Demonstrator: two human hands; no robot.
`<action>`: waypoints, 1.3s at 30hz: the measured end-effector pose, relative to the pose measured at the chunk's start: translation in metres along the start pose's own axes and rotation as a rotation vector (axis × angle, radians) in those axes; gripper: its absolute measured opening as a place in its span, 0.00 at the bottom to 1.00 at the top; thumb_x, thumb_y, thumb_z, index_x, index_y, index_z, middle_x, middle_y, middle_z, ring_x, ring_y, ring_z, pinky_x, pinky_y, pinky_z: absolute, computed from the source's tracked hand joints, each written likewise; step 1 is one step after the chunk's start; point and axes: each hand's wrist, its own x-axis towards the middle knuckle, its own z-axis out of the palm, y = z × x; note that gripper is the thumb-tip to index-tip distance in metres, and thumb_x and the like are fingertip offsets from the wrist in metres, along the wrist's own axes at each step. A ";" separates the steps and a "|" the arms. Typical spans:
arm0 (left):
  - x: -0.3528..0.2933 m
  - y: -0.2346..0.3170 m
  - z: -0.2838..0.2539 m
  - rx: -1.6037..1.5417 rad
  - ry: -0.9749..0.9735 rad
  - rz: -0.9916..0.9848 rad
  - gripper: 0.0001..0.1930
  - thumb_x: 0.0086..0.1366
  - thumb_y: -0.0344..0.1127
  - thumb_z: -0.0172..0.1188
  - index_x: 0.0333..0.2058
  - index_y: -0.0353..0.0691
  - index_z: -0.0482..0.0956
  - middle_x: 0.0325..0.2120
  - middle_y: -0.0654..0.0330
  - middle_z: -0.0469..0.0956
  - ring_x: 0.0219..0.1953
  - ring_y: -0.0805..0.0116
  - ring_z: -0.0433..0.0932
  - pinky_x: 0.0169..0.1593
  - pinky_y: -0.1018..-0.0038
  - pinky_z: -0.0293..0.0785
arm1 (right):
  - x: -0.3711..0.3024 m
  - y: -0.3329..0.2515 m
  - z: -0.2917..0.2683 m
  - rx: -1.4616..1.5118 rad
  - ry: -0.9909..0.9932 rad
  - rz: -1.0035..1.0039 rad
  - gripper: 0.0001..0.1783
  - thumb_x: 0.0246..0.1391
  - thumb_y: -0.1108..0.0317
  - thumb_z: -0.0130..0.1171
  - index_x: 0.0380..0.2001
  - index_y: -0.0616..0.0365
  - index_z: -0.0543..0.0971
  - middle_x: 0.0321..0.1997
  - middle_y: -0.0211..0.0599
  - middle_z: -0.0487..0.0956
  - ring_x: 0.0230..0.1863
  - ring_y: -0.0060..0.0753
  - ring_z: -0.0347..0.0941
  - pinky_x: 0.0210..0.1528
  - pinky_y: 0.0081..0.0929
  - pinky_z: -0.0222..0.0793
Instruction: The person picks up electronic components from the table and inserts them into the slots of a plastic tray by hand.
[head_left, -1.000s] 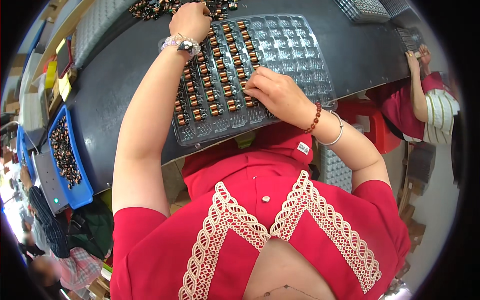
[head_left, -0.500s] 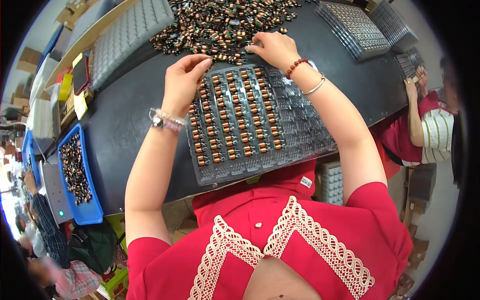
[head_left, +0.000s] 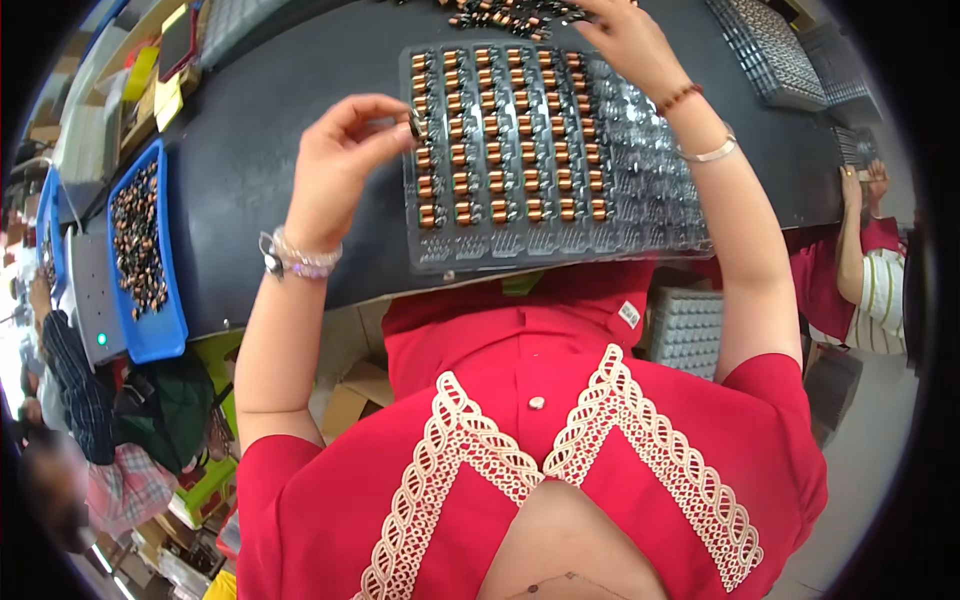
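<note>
A clear plastic tray (head_left: 440,252) lies in front of me with rows of small copper-wound coils (head_left: 497,180) in its left and middle pockets. Its right-hand columns look unfilled. Over the tray's upper left edge, my left hand (head_left: 345,155) pinches a small dark coil (head_left: 415,122) between thumb and fingertips. Beyond the tray's far edge, my right hand (head_left: 635,50) reaches to a loose pile of coils (head_left: 510,17). Its fingers are bent together at the pile, partly cut off by the top of the picture, and what they grip is unclear.
A blue bin (head_left: 170,320) of loose coils stands at the left table edge beside a grey box (head_left: 95,290) with a green light. Stacked trays (head_left: 765,55) sit at the far right. Co-worker's hands (head_left: 862,180) work at the right; another person sits at lower left.
The view has shifted, so the tray and pile sit higher in the picture. My left hand has come away from the tray's far left corner to lower along its left side; my right hand stays by the pile.
</note>
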 end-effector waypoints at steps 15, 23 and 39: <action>-0.082 -0.026 0.000 0.729 -0.145 0.255 0.08 0.48 0.26 0.65 0.30 0.42 0.82 0.36 0.66 0.81 0.46 0.63 0.69 0.52 0.68 0.66 | -0.079 -0.084 0.007 -0.169 -0.243 0.514 0.08 0.47 0.74 0.64 0.33 0.60 0.80 0.35 0.33 0.77 0.31 0.23 0.73 0.32 0.19 0.71; -0.054 -0.001 0.000 1.035 -0.119 0.596 0.05 0.51 0.29 0.65 0.29 0.40 0.82 0.38 0.60 0.75 0.45 0.57 0.71 0.48 0.65 0.68 | -0.082 -0.093 -0.003 -0.359 -0.294 0.342 0.09 0.42 0.73 0.67 0.30 0.60 0.80 0.35 0.38 0.79 0.39 0.38 0.76 0.42 0.29 0.72; 0.164 -0.049 0.022 0.996 0.151 0.232 0.16 0.52 0.38 0.67 0.40 0.43 0.80 0.33 0.55 0.81 0.37 0.60 0.80 0.43 0.68 0.75 | -0.097 -0.135 -0.022 -0.343 -0.260 0.288 0.14 0.40 0.75 0.66 0.34 0.59 0.79 0.37 0.36 0.79 0.34 0.37 0.74 0.35 0.29 0.70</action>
